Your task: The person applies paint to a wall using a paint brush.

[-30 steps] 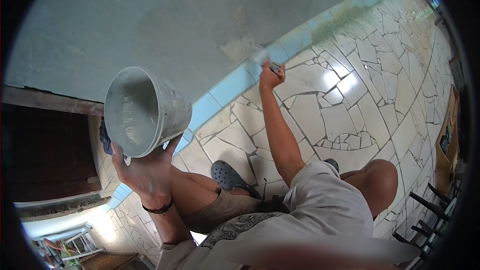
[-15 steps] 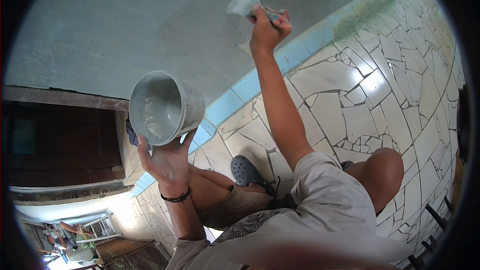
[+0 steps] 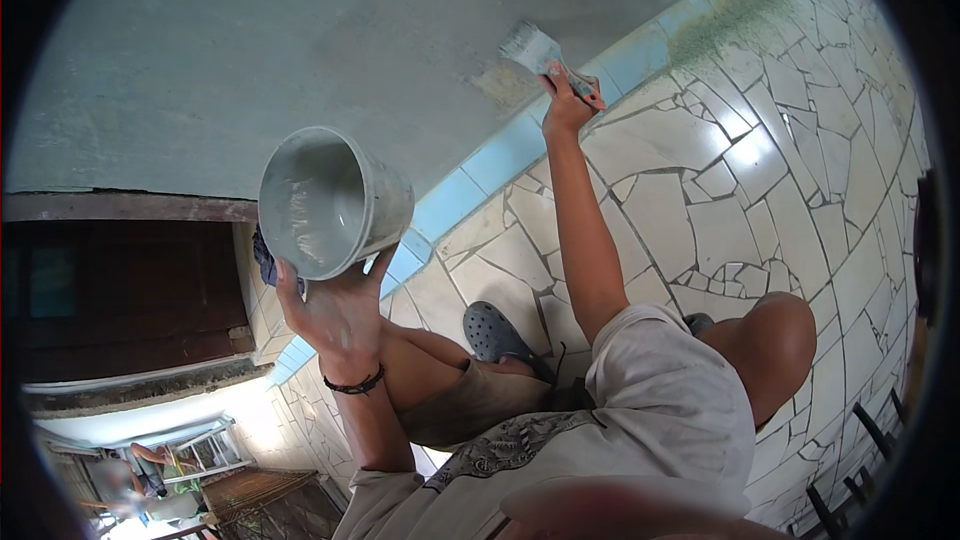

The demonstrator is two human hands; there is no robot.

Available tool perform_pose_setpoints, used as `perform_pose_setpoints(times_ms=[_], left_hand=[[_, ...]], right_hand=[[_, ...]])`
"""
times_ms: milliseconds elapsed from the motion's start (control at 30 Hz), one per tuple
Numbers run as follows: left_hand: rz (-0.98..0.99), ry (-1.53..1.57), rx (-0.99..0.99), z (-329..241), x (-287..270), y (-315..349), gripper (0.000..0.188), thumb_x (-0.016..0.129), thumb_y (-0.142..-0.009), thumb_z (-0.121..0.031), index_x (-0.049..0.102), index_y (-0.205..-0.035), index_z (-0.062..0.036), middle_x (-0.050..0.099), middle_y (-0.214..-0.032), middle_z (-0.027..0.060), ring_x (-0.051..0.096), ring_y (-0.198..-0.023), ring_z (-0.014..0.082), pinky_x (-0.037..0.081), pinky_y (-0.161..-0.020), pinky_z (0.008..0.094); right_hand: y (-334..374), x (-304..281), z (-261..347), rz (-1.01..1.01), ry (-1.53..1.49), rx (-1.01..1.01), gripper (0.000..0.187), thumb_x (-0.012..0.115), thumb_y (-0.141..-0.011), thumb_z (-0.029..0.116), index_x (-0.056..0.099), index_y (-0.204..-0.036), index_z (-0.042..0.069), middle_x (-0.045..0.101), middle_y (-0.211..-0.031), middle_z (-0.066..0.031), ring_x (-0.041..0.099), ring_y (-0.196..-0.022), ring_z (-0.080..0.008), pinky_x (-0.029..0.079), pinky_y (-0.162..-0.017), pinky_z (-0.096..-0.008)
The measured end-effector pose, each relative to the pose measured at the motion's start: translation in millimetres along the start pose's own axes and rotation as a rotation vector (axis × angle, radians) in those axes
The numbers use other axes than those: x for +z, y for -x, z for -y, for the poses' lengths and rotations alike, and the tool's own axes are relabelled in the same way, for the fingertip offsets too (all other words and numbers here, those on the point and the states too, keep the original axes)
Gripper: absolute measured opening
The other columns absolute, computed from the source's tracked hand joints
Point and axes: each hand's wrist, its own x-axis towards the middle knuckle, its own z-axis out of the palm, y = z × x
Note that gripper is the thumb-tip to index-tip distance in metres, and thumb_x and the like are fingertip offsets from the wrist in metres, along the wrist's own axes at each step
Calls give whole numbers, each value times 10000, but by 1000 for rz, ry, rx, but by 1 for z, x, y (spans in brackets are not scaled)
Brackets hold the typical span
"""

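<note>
My left hand (image 3: pixel 345 325) is closed round the base of a pale grey plastic bucket (image 3: pixel 388 202), which is tipped so its mouth shows. Grey-white paint smears line the bucket's inside. With my right hand (image 3: pixel 568 112) I grip a flat paintbrush (image 3: pixel 538 48) by its handle, arm stretched out. Its bristles are coated in pale paint and lie at the lower part of the grey wall (image 3: pixel 300 70); whether they touch it I cannot tell. Beside the bristles a tan bare patch (image 3: pixel 508 85) shows on the wall.
Light blue tiles (image 3: pixel 510 150) edge the wall's foot. The floor (image 3: pixel 720 230) is broken pale tile, with green speckling (image 3: pixel 735 25) near the wall. A dark wooden door (image 3: pixel 130 290) stands at left. Far lower left, a person (image 3: pixel 150 470) is near a white frame (image 3: pixel 215 448).
My right hand has drawn the brush right and nearer to me, toward the blue tile edge, uncovering the tan patch. The bucket in my left hand has barely shifted.
</note>
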Motion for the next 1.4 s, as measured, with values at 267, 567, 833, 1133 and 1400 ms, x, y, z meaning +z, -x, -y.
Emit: perform_pose_setpoints(times_ms=[267,567,833,1133,1400], left_hand=[[69,-71,43,0,17,15,816,571,-943,-541,271,-1595,-154,299,-1611,157,310,-1491,378,304,-1172,680],[55,-143,56,1,17,31,820,555,-942,-573,283,-1591,-151,335,-1597,146,344,-1471,371,322,-1174,648],[76,-145,37,2,15,20,834,577,-933,-572,280,-1592,-156,321,-1602,146,334,-1477,371,308,-1178,659],[50,-146,-7,15,21,5,827,589,-941,-552,254,-1604,-189,271,-1627,136,272,-1507,375,272,-1184,692],[35,-113,-10,14,14,4,842,597,-937,-549,238,-1610,-193,264,-1631,131,261,-1513,371,259,-1186,699]], right_hand=[[16,-38,7,-193,921,-533,349,846,-779,40,500,-741,18,630,-754,-103,628,-708,-184,535,-577,-324],[45,8,0,-229,830,-308,269,802,-762,63,537,-743,22,575,-635,-105,549,-590,-221,471,-617,-340],[49,106,65,-80,56,-26,298,810,-784,-5,525,-870,-18,627,-901,-123,662,-763,-203,641,-699,-355],[32,70,24,70,-120,-83,350,810,-802,-55,475,-884,1,618,-972,-150,694,-873,-256,681,-776,-467],[7,-44,-19,-122,55,-48,382,799,-792,-92,435,-823,19,610,-929,-114,680,-833,-235,686,-748,-453]])
